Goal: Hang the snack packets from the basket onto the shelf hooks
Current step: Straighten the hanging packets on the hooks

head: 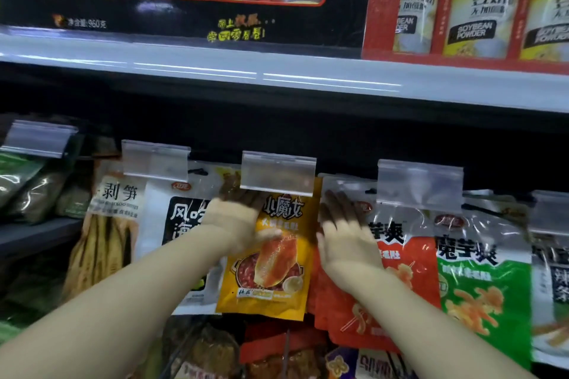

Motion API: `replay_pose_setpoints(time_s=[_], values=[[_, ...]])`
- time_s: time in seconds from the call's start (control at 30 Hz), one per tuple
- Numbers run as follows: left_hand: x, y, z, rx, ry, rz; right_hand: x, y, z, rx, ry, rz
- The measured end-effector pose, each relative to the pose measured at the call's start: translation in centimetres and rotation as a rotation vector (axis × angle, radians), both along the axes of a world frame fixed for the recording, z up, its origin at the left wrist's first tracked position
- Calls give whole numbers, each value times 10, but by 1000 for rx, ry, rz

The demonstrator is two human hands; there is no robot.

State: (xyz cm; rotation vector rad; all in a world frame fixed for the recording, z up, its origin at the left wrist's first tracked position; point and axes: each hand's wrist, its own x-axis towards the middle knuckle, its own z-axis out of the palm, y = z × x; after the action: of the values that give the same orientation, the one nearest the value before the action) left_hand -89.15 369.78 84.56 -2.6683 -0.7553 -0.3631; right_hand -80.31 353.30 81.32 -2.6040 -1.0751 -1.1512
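Yellow packet (271,255) hanging upright, long axis vertical, top edge tucked up behind the clear tag holder (278,174), between a white packet (175,224) on the left and a red packet (369,286) on the right. Left hand (234,221) at the yellow packet's upper left corner, thumb across its front, other fingers going up behind toward the hook; pinching that corner, by the look of it. Right hand (345,234) just beside the packet's right edge, fingers spread and flat against the red packet, apparently pushing it aside. Left hand nearer the hanging hole, so the next move likely turns on sliding the top straight back along the hook. Hook itself and the packet's hole hidden behind the holder; left fingertips dark and blurred; basket cut off at the bottom, unclear.
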Motion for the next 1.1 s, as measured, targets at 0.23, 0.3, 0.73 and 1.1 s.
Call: replay_pose_setpoints(time_s=[0.23, 0.3, 0.73, 1.1], values=[[-6, 4, -46, 72, -181, -111, -6, -8, -3, -101, -3, 61], [-10, 11, -51, 91, -282, -177, -10, -7, -2, -70, -26, 74], [-3, 20, -100, 41, -357, -255, -12, 32, -12, -155, 1, 88], [-79, 70, -94, 45, -535, -131, -30, 56, -32, -94, -116, 214]])
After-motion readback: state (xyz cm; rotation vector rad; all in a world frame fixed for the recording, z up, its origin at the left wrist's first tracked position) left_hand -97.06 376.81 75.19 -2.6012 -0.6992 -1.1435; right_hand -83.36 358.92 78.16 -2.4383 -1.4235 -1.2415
